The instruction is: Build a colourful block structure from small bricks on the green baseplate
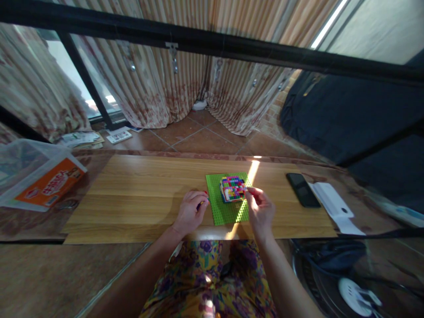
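A green studded baseplate (220, 214) lies on the wooden board, with a low block of multicoloured building bricks (232, 189) standing on it. Just left of the plate, my left hand (191, 211) is closed around a few small bricks (199, 206); bits of red and dark blue or purple show at its fingers. My right hand (261, 210) reaches over the plate's right side, thumb and forefinger pinched together at the right edge of the brick block. Whatever sits between those fingertips is too small to make out.
A black phone (303, 190) and a white box-like item (333, 203) lie at the right of the wooden board (149, 190). At far left stands a clear plastic tub (36, 172) with an orange label. Dark metal bars (205, 39) and curtains (159, 92) are beyond.
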Tool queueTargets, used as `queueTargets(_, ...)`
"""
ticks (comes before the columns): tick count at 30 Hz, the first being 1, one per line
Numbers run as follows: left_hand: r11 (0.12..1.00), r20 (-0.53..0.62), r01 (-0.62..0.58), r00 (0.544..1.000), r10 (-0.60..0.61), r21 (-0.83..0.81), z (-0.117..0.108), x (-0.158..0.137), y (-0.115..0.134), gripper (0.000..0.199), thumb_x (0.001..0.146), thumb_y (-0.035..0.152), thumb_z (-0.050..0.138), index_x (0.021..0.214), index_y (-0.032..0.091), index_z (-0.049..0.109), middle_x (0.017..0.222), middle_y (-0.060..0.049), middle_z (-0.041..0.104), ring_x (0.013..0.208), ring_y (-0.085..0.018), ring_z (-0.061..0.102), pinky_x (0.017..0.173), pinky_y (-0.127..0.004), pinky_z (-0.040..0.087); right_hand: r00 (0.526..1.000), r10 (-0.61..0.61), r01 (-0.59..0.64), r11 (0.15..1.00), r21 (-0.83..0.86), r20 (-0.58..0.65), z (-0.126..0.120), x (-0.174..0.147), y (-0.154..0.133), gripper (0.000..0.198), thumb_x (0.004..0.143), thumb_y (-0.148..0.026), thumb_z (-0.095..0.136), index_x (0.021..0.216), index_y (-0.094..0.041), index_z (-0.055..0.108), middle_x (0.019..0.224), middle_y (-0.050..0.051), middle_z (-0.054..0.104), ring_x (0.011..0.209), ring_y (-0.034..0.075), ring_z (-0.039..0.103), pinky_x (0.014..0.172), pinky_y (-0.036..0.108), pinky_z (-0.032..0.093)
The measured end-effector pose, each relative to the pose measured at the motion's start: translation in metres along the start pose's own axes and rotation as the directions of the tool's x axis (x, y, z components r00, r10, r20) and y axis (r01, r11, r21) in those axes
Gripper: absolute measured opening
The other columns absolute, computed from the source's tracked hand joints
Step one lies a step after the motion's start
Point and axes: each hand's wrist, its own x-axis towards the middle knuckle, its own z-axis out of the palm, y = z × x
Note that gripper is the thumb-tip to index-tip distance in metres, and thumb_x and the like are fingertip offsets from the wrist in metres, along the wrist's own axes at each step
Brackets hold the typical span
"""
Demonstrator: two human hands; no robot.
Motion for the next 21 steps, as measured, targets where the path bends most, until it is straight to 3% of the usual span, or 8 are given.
queueTargets(4,0.999,-0.003,0.018,1.0,-0.018,-0.033,-0.001,-0.001,-0.001,0.017,0.093,0.026,0.049,0.092,0.021,0.065,0.103,-0.007,0.068,0.101,-0.02,0.061,0.094,-0.04,0.049,0.954,-0.167,0.199,0.974,-0.106,0.25,0.023,-0.033,-0.01,0.018,0.085,-0.033,0.058,0.093,-0.022,0.07,0.091,0.006,0.071,0.08,0.018,0.065,0.073,0.031,0.053)
queueTargets(9,0.998,0.002,0.021,1.0,-0.021,-0.057,-0.001,-0.001,-0.001,0.018,0.094,0.028,0.048,0.096,0.02,0.064,0.103,-0.008,0.067,0.103,-0.02,0.061,0.095,-0.039,0.049,0.858,-0.211,0.319,0.934,-0.163,0.468,0.049,-0.053,-0.011,0.026,0.09,-0.021,0.05,0.108,-0.024,0.068,0.099,0.007,0.069,0.09,0.018,0.065,0.082,0.032,0.052)
queueTargets(12,0.995,-0.011,0.041,0.999,-0.042,-0.088,-0.001,-0.001,-0.002,0.019,0.094,0.028,0.048,0.095,0.021,0.065,0.104,-0.008,0.067,0.103,-0.02,0.061,0.095,-0.039,0.049,0.846,-0.213,0.332,0.928,-0.172,0.488,0.055,-0.052,-0.011,0.027,0.092,-0.021,0.047,0.109,-0.024,0.068,0.101,0.007,0.069,0.092,0.018,0.064,0.085,0.032,0.052)
queueTargets(21,0.989,-0.023,0.068,0.997,-0.072,-0.135,-0.003,0.001,0.0,0.021,0.095,0.027,0.045,0.093,0.02,0.064,0.1,-0.007,0.067,0.1,-0.019,0.061,0.093,-0.036,0.05,0.874,-0.179,0.261,0.957,-0.126,0.453,0.06,-0.051,-0.008,0.024,0.089,-0.02,0.051,0.102,-0.025,0.07,0.098,0.006,0.07,0.089,0.018,0.066,0.084,0.032,0.052)
